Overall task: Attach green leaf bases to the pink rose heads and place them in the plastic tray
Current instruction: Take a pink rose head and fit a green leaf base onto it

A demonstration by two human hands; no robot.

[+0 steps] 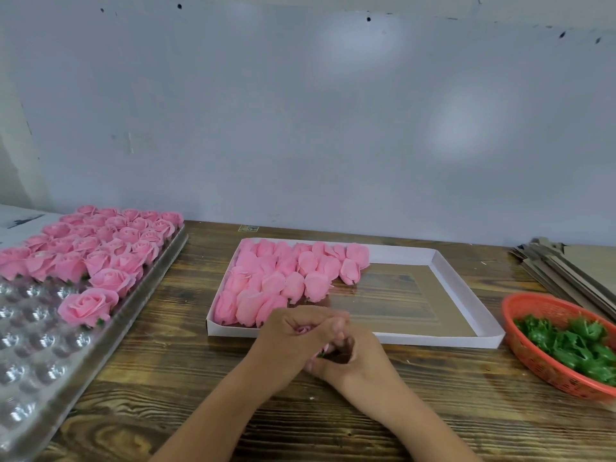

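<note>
Both hands meet over the wooden table (166, 378), just in front of the white cardboard box (466, 295). Left hand (286, 341) curls round a pink rose head (302, 329), mostly hidden by fingers; its axis and facing can't be told. Right hand (350, 358) sits under and beside it, fingers curled, pinching at a green leaf base (321, 354), only a sliver showing at the rose's underside. The box holds unfinished rose heads (283, 281) lying on their sides, packed in its left half. Clear plastic tray (30, 355) far left, finished roses (100, 248) upright in its far rows, near cups bare. Orange basket (533, 345) with leaf bases (573, 345) right; cardboard stack (560, 265) behind it.
</note>
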